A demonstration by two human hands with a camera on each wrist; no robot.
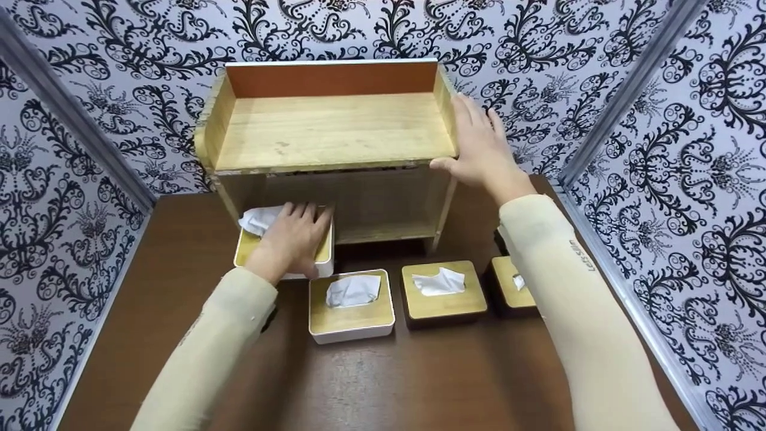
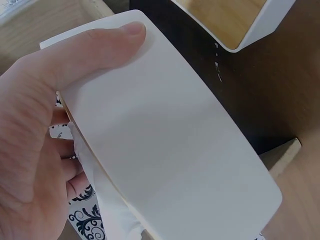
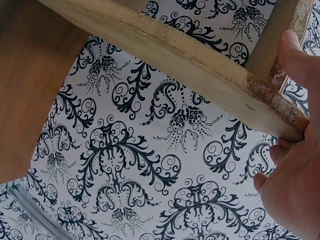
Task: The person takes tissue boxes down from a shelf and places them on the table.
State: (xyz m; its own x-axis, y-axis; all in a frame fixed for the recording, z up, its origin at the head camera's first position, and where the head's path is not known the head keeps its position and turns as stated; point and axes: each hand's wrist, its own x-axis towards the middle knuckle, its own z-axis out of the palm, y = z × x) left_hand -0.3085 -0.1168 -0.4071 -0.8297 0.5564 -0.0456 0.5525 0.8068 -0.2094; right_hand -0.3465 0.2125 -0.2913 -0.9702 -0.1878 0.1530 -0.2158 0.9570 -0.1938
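My left hand (image 1: 290,242) grips a white tissue box (image 1: 248,244) with a wooden lid, at the lower left front of a wooden shelf (image 1: 335,131). In the left wrist view the thumb lies across the white face of the box (image 2: 170,125). The fingers reach round to its lid side, partly hidden, where a tissue sticks out. My right hand (image 1: 482,143) holds the shelf's right side panel. In the right wrist view its thumb and fingers are on opposite sides of the panel (image 3: 200,62).
A white tissue box (image 1: 352,317) and a dark one (image 1: 443,302) stand before the shelf on the brown table (image 1: 419,383). Another dark tissue box (image 1: 511,293) is partly behind the right sleeve. Patterned walls (image 1: 688,149) enclose the table at the back and sides.
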